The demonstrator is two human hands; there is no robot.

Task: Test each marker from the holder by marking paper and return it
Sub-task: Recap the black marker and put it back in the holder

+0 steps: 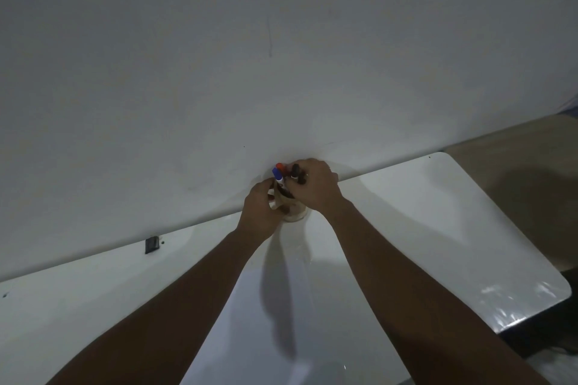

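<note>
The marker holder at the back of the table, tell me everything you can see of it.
The marker holder looks like a small clear cup, mostly hidden by both hands. It stands upright on the white table, close to the wall. The left hand wraps its left side; the right hand reaches over its top among the markers. A blue-capped marker, a red-capped marker and a dark marker stick up from it.

A clear holder (294,216) stands upright at the counter's far edge, holding capped markers: blue (277,174), red (280,166) and black (295,171) caps up.
</note>
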